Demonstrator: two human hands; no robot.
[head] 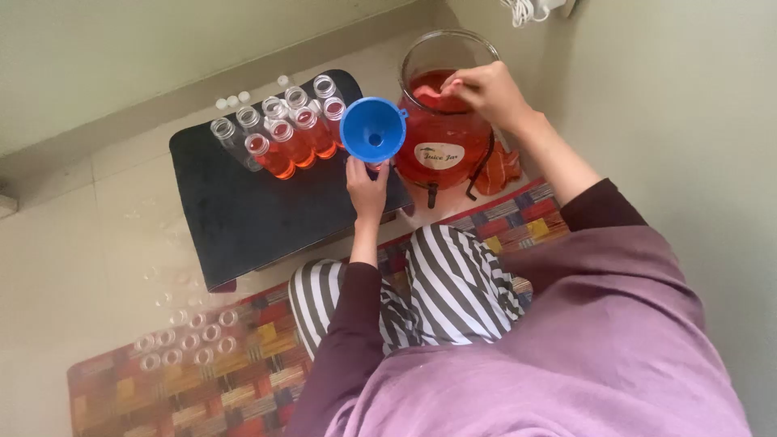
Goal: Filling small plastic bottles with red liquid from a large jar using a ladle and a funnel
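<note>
Your left hand point(367, 188) is wrapped around something just under the bright blue plastic funnel point(372, 129), fingers closed on it; it looks like a small clear bottle, but the funnel and your fingers hide most of it, so that is a best reading. The funnel sits upright above your hand, its wide mouth facing up, at the near right edge of the low black counter point(243, 218).

Your right hand point(490, 93) is over the open mouth of the large round glass jar of red-orange drink point(441, 137), fingers closed on a small pink scoop-like piece point(429, 91) that dips inside the rim. The jar stands just to the right of the counter, close beside the funnel, with a pale oval label on its front and dark legs under it.

Behind the funnel, toward the far end of the counter, a cluster of small clear plastic bottles point(283, 133) stands upright in rows. Several hold the same red-orange liquid; those at the outer left and far side look unfilled. A few small white caps point(233, 101) lie just beyond them near the counter's back edge.

On the multicoloured patchwork rug point(178, 388) at your lower left, more clear bottles point(186, 340) stand in a loose group, well apart from the counter. Your striped trouser knees point(437, 291) rest on the rug between you and the counter.
</note>
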